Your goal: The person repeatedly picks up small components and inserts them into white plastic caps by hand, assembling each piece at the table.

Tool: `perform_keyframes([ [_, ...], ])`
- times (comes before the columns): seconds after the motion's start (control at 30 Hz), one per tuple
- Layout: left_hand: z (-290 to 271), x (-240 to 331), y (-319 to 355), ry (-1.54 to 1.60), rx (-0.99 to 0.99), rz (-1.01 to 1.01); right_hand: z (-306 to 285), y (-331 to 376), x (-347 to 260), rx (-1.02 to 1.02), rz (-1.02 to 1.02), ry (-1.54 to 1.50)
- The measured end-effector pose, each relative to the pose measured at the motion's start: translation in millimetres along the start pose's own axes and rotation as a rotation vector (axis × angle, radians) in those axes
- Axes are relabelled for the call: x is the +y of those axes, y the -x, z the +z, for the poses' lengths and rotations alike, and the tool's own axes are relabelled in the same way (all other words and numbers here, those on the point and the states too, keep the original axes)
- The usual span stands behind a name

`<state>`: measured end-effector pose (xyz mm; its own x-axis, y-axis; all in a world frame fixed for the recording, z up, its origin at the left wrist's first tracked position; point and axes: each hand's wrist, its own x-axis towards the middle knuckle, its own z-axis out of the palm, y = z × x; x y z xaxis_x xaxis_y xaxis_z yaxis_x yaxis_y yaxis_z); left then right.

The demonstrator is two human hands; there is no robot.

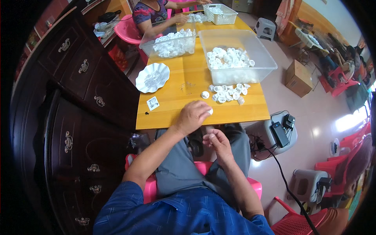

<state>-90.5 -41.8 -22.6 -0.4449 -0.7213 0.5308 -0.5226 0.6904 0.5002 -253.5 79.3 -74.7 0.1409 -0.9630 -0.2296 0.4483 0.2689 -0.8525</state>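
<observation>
My left hand is over the front edge of the yellow wooden table, its fingers closed on a small white plastic cap. Lower, above my lap, my right hand has thumb and fingertips pinched together; what they hold, if anything, is too small to make out. Just beyond my left hand lies a loose pile of white caps, with a single cap at its left side. Behind the pile stands a clear plastic bin holding many more of these caps.
A fluted white dish with small clear bits and a square white card lie on the left. Another clear bin and a white basket stand farther back, near a seated person's arms. A dark cabinet borders the left; a grey stool with devices stands right.
</observation>
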Motion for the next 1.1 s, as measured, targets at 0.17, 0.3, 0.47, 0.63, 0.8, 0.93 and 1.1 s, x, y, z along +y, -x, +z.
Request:
perform_keyframes([
  [0.17,-2,40,35,0.105,-0.097,-0.013,7,4,-6,0.034,0.017,-0.217],
  [0.3,-9,47,39,0.152,-0.177,0.042,7,4,1,0.034,0.005,-0.160],
  [0.47,-24,14,21,0.290,-0.176,0.019,3,3,0,0.048,0.017,-0.198],
  [0.63,-29,-56,-20,-0.148,-0.018,-0.299,7,8,-4,-0.004,0.081,-0.149],
  [0.8,-21,-87,-35,-0.329,-0.061,-0.197,14,13,-9,-0.007,0.132,-0.046],
  [0.93,-14,-99,-38,-0.378,-0.130,-0.148,21,16,-13,-0.025,0.088,0.010],
  [1.1,-9,-95,-34,-0.443,-0.090,-0.070,25,19,-17,-0.070,0.029,0.080],
])
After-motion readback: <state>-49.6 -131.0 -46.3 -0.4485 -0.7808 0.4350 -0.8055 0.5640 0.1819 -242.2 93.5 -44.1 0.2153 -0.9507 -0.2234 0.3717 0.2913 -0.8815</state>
